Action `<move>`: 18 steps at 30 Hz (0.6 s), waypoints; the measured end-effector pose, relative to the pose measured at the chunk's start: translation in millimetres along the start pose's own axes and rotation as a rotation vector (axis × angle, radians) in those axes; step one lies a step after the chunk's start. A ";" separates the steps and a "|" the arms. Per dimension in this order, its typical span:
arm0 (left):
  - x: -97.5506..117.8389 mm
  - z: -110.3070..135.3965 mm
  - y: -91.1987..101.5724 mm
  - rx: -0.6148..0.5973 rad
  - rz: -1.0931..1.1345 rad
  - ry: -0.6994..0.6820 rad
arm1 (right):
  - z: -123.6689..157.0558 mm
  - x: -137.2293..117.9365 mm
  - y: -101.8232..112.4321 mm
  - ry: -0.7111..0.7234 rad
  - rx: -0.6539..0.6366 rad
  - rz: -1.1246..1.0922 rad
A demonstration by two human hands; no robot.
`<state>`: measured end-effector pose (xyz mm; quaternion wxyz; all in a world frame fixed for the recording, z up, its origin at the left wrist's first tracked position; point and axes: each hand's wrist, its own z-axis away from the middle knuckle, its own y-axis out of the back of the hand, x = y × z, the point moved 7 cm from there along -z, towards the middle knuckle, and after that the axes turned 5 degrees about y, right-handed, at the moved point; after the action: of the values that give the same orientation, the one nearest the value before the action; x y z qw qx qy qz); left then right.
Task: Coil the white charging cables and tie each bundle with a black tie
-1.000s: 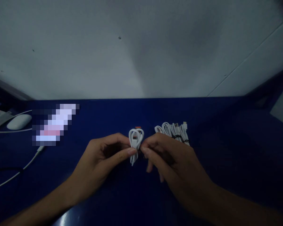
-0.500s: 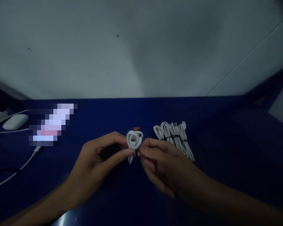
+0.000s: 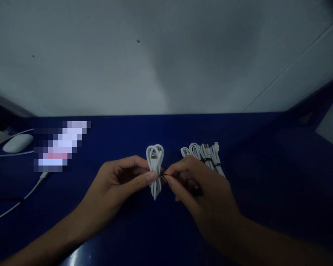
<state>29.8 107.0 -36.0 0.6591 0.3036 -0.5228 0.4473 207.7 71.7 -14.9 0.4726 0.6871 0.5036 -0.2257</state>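
A white USB cable (image 3: 154,155), folded into a loop bundle, stands roughly upright above the blue table. My left hand (image 3: 119,181) pinches its middle between thumb and fingers, with the metal USB plug showing inside the upper loops. A thin black twist tie (image 3: 162,175) runs from the bundle's middle toward the right. My right hand (image 3: 199,184) is closed, thumb and forefinger pinching the tie's end. Behind that hand lie several bundled white cables (image 3: 208,155) with black ties, partly hidden by it.
On the left of the blue table (image 3: 122,136) lies a phone-like lit device (image 3: 63,144), blurred out, with a white cord (image 3: 27,195) plugged in. A white mouse-like object (image 3: 18,143) sits beside it. A pale wall (image 3: 100,66) rises behind the table.
The cable bundle has turned more upright, showing its length. My right hand has rolled over, its thumb and forefinger now pulling the twist tie out sideways.
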 end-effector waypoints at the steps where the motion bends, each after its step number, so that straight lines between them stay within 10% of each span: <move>1: 0.4 0.2 -0.2 0.000 -0.002 0.001 | -0.7 -1.7 1.2 0.006 0.009 0.011; 8: 1.9 1.5 -0.6 0.002 -0.018 -0.014 | -2.4 -4.9 3.0 -0.066 0.012 -0.022; 18: -2.4 -1.3 0.7 -0.002 -0.003 0.003 | 4.2 -14.1 0.2 0.206 0.007 0.159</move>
<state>29.6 107.8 -38.7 0.6609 0.3031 -0.5217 0.4464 203.1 61.2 -5.6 0.4322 0.7460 0.4928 -0.1177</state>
